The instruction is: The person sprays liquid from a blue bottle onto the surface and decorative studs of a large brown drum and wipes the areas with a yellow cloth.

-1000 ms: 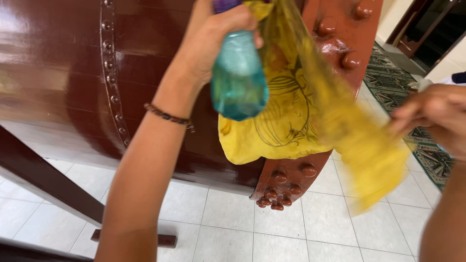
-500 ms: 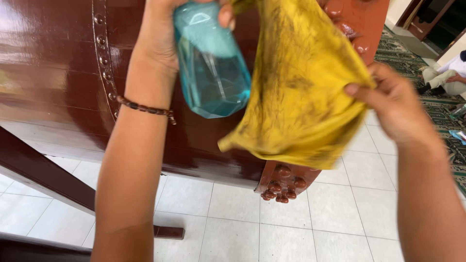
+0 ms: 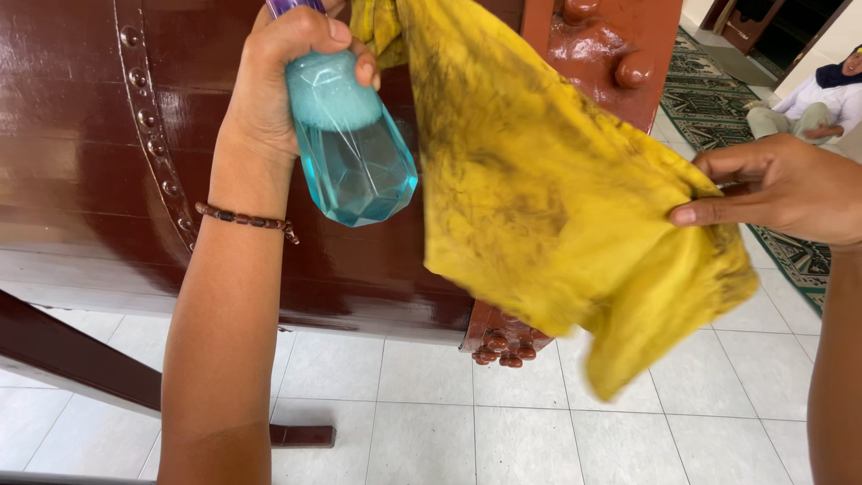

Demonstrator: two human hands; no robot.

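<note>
My left hand (image 3: 278,90) grips a clear blue spray bottle (image 3: 352,148) by its neck, raised in front of a large dark red wooden drum (image 3: 90,162). The same hand's fingers also pinch the top corner of a stained yellow cloth (image 3: 548,198). My right hand (image 3: 781,189) holds the cloth's right edge, stretching it out sideways. A beaded bracelet (image 3: 247,220) circles my left wrist. The cloth hangs in front of the drum and its red carved stand (image 3: 611,54).
The drum rests on a dark wooden frame (image 3: 81,368) over white floor tiles (image 3: 449,422). A patterned green carpet (image 3: 790,251) lies at the right. Another person (image 3: 808,103) sits on the floor in the far right corner.
My right hand has pulled the cloth's edge out to the right, spreading the cloth wider. The bottle has stayed raised in my left hand.
</note>
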